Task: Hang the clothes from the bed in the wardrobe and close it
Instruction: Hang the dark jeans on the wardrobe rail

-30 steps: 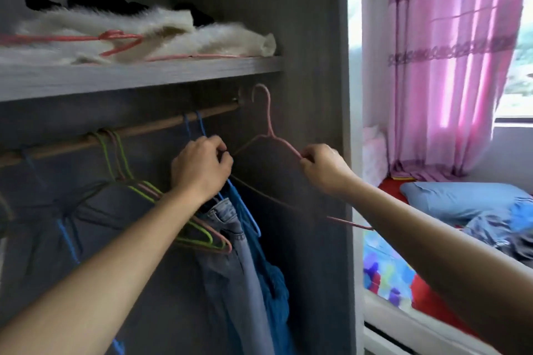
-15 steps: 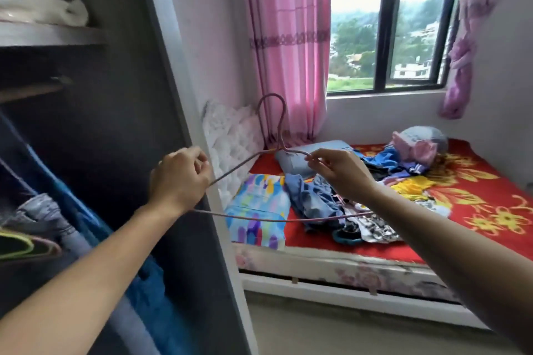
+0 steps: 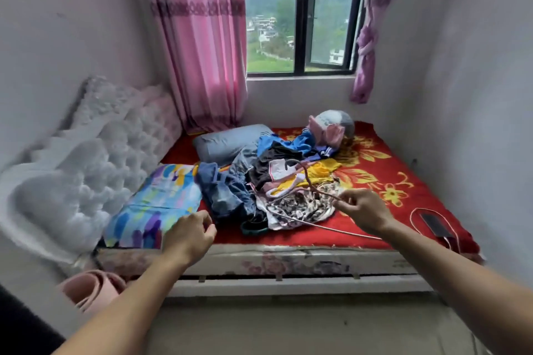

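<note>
A head-worn view looks down past two bare forearms at a bed (image 3: 389,181) with a red flowered cover, spanning the room from nine to three o'clock.

At nine o'clock a white tufted headboard (image 3: 72,167) stands against the wall. At about eight o'clock a brightly patterned pillow (image 3: 155,202) lies at the bed's near edge. The left hand (image 3: 190,236) hovers by that pillow's near corner, at seven o'clock from the clothes, fingers loosely curled and holding nothing. It seems kept free to pick up a garment.

In the centre the task's clothes (image 3: 288,179) lie unhung in a heap on the bed: jeans (image 3: 227,193) on the left side, then blue, black, yellow and printed pieces jumbled together. A grey pillow (image 3: 227,143) sits behind at eleven o'clock.

A thin pink wire hanger (image 3: 311,188) slants over the heap, hook pointing toward twelve o'clock. The right hand (image 3: 363,210), at four o'clock from the heap, pinches one sloping arm of it between thumb and fingertips, probably held low so a garment can be threaded on.

At three o'clock a dark flat object (image 3: 435,225) with a pale cord rests on the cover. At twelve o'clock is a window (image 3: 300,23) beside a pink curtain (image 3: 202,52). The wardrobe is out of view.
</note>
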`<state>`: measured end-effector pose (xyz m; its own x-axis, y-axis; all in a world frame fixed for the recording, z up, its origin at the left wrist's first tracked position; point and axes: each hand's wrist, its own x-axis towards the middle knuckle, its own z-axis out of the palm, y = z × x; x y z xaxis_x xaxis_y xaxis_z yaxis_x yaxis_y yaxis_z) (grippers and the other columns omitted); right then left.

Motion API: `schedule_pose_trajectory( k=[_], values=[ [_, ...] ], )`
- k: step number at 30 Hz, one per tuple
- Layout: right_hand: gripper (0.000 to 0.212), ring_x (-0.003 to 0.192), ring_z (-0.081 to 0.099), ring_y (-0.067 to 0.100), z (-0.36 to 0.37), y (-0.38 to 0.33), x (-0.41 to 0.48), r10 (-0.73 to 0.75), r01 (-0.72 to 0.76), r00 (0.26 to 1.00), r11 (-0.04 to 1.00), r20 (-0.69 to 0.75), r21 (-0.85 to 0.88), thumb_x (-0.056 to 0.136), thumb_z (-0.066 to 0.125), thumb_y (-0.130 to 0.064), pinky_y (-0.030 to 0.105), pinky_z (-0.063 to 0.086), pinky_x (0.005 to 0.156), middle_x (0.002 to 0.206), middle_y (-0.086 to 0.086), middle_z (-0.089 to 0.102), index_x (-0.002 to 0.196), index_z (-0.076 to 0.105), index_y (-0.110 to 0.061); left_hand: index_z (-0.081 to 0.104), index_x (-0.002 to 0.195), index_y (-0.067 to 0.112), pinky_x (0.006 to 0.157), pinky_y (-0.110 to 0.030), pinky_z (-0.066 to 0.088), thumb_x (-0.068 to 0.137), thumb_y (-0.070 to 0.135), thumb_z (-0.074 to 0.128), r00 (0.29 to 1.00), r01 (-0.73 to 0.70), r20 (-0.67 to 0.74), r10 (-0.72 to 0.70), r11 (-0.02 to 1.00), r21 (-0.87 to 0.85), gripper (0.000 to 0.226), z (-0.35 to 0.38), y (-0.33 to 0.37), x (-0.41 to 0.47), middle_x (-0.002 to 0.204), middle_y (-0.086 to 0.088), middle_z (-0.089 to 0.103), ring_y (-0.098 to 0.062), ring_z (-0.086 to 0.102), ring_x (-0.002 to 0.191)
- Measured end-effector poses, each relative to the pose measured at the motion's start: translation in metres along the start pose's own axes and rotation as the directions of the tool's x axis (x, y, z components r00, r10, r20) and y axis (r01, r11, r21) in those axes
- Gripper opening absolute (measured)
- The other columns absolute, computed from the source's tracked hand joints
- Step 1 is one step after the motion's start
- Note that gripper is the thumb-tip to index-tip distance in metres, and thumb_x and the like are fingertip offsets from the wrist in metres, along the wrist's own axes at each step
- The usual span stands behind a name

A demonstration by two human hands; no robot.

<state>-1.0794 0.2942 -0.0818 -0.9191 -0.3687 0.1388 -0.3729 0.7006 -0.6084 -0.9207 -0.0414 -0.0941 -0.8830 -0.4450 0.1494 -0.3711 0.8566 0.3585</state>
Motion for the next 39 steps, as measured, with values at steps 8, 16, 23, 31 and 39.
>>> schedule_pose_trajectory(
  k=[8, 16, 23, 31, 39],
  values=[
    [0.011, 0.068, 0.058, 0.007, 0.024, 0.084, 0.057, 0.209, -0.209, 0.978, 0.978, -0.026, 0.009, 0.089, 0.064, -0.041, 0.026, 0.038, 0.055, 0.075, -0.014, 0.062, 0.087, 0.066, -0.031, 0.060, 0.082, 0.031, 0.070, -0.031, 0.049, 0.086, 0.037, 0.057, 0.985, 0.004, 0.172, -0.009, 1.000, 0.027, 0.008, 0.071, 0.019, 0.077, 0.082, 0.008, 0.066, -0.016, 0.061, 0.082],
    [0.017, 0.069, 0.063, 0.010, 0.051, 0.135, 0.219, 0.322, -0.324, 0.945, 0.945, -0.051, -0.032, 0.092, 0.061, -0.037, 0.032, 0.049, 0.066, 0.074, -0.010, 0.068, 0.081, 0.068, -0.026, 0.060, 0.081, 0.028, 0.071, -0.031, 0.050, 0.083, 0.036, 0.055, 0.950, -0.001, 0.311, -0.010, 0.999, 0.035, 0.010, 0.154, 0.032, 0.257, 0.084, 0.007, 0.066, -0.018, 0.061, 0.085],
    [0.013, 0.059, 0.062, 0.015, 0.070, 0.155, 0.342, 0.412, -0.409, 0.897, 0.911, -0.161, 0.056, 0.091, 0.060, -0.037, 0.034, 0.052, 0.061, 0.072, -0.009, 0.067, 0.087, 0.069, -0.028, 0.063, 0.086, 0.022, 0.073, -0.030, 0.049, 0.085, 0.035, 0.053, 0.931, -0.025, 0.365, 0.005, 0.998, 0.049, 0.017, 0.192, 0.053, 0.390, 0.094, 0.002, 0.070, -0.022, 0.063, 0.094],
    [0.019, 0.062, 0.054, 0.016, 0.138, 0.222, 0.495, 0.503, -0.474, 0.853, 0.858, -0.140, 0.197, 0.094, 0.060, -0.029, 0.028, 0.036, 0.057, 0.069, -0.004, 0.059, 0.095, 0.071, -0.014, 0.063, 0.095, 0.025, 0.074, -0.029, 0.045, 0.089, 0.035, 0.050, 0.899, 0.039, 0.431, -0.075, 0.995, 0.092, 0.017, 0.258, 0.049, 0.475, 0.101, 0.004, 0.068, -0.018, 0.060, 0.101],
    [0.026, 0.090, 0.062, 0.034, 0.267, 0.289, 0.646, 0.695, -0.649, 0.719, 0.678, -0.013, 0.346, 0.095, 0.053, -0.027, 0.035, 0.041, 0.074, 0.091, 0.015, 0.069, 0.097, 0.070, -0.008, 0.060, 0.092, 0.028, 0.066, -0.029, 0.042, 0.088, 0.034, 0.051, 0.812, 0.244, 0.491, -0.315, 0.948, 0.205, 0.012, 0.332, 0.009, 0.525, 0.096, 0.006, 0.067, -0.020, 0.061, 0.092]
  ],
)
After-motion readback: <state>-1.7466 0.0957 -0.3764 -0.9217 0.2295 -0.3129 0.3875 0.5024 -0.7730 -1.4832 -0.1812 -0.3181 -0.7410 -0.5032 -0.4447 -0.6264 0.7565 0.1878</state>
